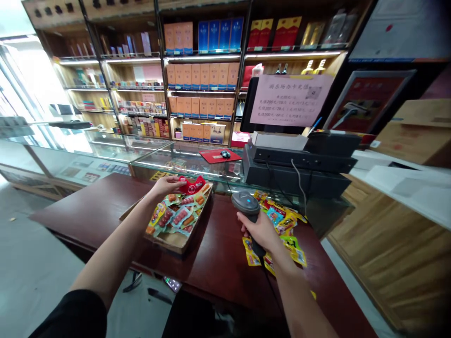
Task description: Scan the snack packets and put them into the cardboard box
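My left hand [168,186] pinches a red snack packet [192,186] over the far edge of a shallow cardboard box. Sausage-like snack packets [180,215] fill that box [172,244], which lies on the dark red wooden table. To the right, my right hand [259,229] is wrapped round the handle of a black handheld scanner [245,203] with a small blue light on its head. Its cable runs down toward the table's front edge. Yellow and multicoloured snack packets [287,223] lie in a pile beside and partly behind my right hand and forearm.
Behind the table [84,202] runs a glass counter [151,152] with a red mat [220,156] and mouse. A monitor bearing a pink paper sign [289,101] and black till equipment [296,171] stand back right. Shelves of boxes line the wall.
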`<action>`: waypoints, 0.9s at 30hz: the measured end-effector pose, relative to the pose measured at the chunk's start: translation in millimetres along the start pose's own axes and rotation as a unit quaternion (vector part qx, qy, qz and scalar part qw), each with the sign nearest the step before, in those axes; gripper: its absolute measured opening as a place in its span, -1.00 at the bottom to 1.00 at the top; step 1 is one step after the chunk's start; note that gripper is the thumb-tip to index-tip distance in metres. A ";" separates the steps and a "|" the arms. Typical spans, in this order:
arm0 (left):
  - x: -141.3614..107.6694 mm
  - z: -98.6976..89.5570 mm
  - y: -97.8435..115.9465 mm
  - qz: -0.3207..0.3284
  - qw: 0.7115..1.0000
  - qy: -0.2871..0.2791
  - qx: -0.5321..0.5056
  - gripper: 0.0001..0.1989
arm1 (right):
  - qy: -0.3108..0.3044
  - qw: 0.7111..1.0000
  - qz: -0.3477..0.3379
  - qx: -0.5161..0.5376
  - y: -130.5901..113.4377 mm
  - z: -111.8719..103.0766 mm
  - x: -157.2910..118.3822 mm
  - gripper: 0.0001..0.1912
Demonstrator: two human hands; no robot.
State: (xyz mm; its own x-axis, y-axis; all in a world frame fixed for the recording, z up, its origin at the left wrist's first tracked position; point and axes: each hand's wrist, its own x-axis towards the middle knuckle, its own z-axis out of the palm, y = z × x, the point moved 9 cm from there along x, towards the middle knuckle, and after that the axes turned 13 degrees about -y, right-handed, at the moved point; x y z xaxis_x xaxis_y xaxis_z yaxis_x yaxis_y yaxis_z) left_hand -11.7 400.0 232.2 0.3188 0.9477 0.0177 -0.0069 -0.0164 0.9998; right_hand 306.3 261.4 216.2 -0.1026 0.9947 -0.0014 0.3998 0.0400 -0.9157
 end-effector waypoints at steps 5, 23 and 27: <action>-24.0 -40.1 2.0 0.001 0.999 0.049 -0.008 -0.55 | -0.016 0.999 -0.029 -0.017 -6.8 12.3 11.0 -0.62; 26.6 183.5 -0.4 0.057 0.970 -0.153 0.181 -0.68 | 0.078 0.997 0.002 0.006 13.9 -55.9 -33.6 -0.67; 28.3 265.2 -19.4 0.094 0.920 -0.245 0.292 -0.74 | 0.115 0.993 0.011 -0.013 22.4 -77.9 -50.7 -0.64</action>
State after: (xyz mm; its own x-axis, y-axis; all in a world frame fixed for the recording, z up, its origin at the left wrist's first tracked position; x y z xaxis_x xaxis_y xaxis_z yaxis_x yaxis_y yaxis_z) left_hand 248.9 342.5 213.7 0.7544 0.6548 0.0467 0.3577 -0.4698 0.8071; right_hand 391.4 219.2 227.1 0.1167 0.9904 0.0741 0.4241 0.0178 -0.9054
